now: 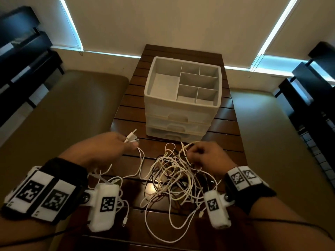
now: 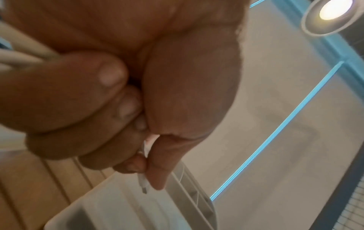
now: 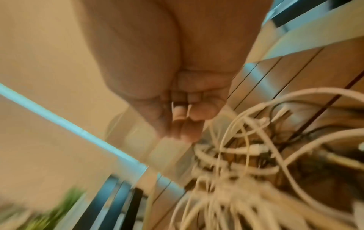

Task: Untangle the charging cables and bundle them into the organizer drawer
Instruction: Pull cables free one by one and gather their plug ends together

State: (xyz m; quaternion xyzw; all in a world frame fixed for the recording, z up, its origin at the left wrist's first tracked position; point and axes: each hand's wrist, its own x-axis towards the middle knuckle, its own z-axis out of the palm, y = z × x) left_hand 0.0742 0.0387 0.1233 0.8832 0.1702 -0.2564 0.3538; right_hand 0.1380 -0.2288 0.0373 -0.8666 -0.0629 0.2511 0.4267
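Cable ends (image 1: pixel 130 137) in left grip (image 1: pixel 108 147).

White and cream cables (image 1: pixel 174 176) tangle with a few black ones on the dark brown slatted tabletop (image 1: pixel 224 127). The drawer organizer (image 1: pixel 183 98) is pale grey-white. Both wristbands (image 1: pixel 43 192) are black with white patches bearing black square-code patterns.

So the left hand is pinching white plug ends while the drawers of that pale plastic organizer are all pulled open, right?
Not quite. The left hand does pinch the white plug ends, but the pale plastic organizer has its drawers pushed shut; only its divided top tray is open. The head view shows it.
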